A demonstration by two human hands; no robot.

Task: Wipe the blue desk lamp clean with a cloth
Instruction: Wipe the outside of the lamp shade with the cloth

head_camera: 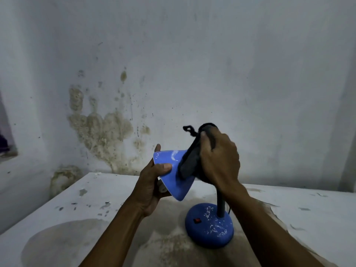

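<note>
A: Grip first. Right hand (219, 160) is fisted around a dark cloth (189, 162), pressing it against the narrow end of the blue lamp shade (173, 170). A loose tail of the cloth sticks up and left above the knuckles.

B: And the left hand (152, 182)?

A: Clamped on the shade's wide rim, thumb on the outer face, fingers behind it; one fingertip shows over the top edge.

B: Orientation of the shade?

A: The cone's long axis runs from the narrow end at the right hand to the wide mouth at lower left, tilted, mouth facing left and away from the camera. Pale smears on the outer face.

B: What can't you read?

A: The inside of the shade is mostly hidden. The right forearm covers the upper neck (220, 205) and its joint to the shade.

B: Surroundings?

A: The round blue base (210, 226), flecked white, red switch (197, 220) on top, stands on a worn, stained white table (77, 228). Behind, a wall (250, 74) with mould-coloured blotches at left.
</note>
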